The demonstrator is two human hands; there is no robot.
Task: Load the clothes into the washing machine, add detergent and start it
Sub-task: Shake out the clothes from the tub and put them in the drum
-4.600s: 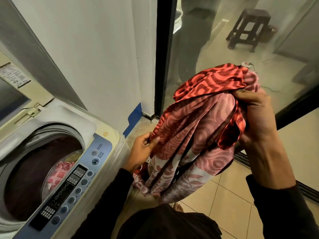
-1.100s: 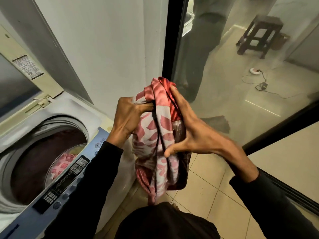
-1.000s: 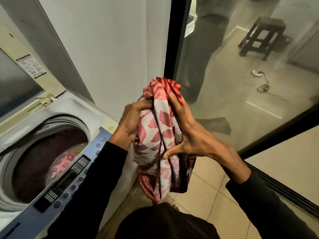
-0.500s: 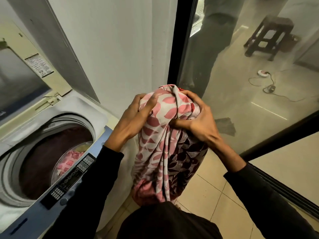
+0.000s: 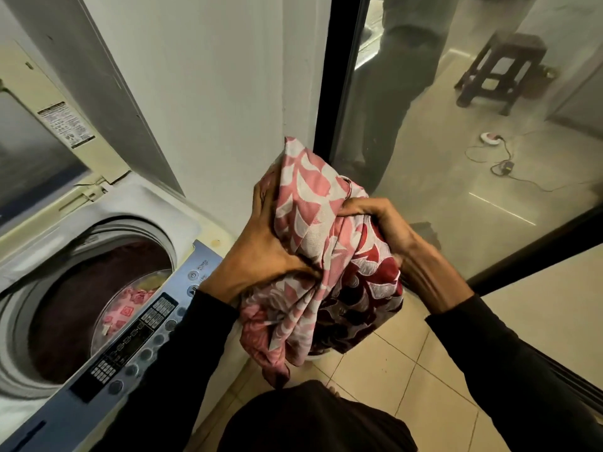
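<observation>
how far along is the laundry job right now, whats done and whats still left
Done: the top-loading washing machine has its lid up, and pink patterned clothes already lie in the drum.
In hand: the left hand and right hand grip a bunched pink, white and dark red patterned cloth, held over the floor beside the machine, not yet in the drum.
Left: dropping it in, adding detergent (none in view), starting on the blue control panel.

Beige tiled floor underfoot; white top-loading washing machine stood on it at left, against wall.
</observation>
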